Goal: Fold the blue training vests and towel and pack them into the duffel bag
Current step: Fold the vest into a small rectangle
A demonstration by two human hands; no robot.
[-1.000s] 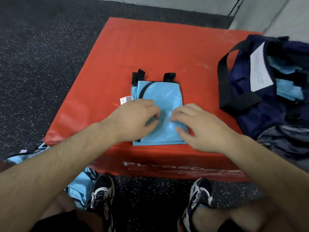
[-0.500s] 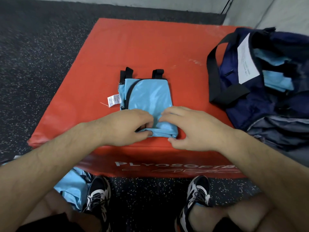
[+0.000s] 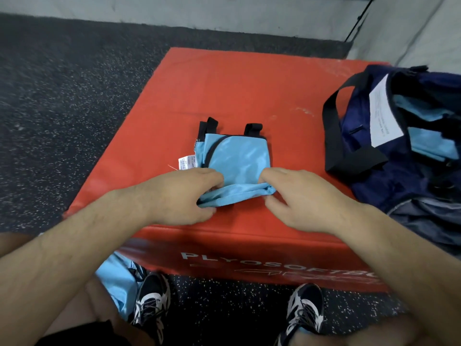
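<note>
A light blue training vest (image 3: 237, 158) with black trim lies folded small on the red foam box (image 3: 224, 91). Its near edge is lifted and rolled back. My left hand (image 3: 179, 196) pinches that edge at its left corner, and my right hand (image 3: 299, 198) pinches the right corner. The navy duffel bag (image 3: 399, 158) lies unzipped on the box's right side, with folded light blue cloth (image 3: 429, 143) inside it. Another light blue vest (image 3: 119, 280) hangs beside my left knee, below the box.
A white paper sheet (image 3: 381, 116) rests on the bag's open flap, and its black strap (image 3: 331, 126) loops toward the vest. Dark speckled rubber floor (image 3: 62, 108) surrounds the box. My shoes (image 3: 152, 300) stand at its front. A grey wall (image 3: 224, 11) runs behind.
Both hands went from pressing flat on the folded vest to pinching its near edge and lifting it up and away from me, starting another fold.
</note>
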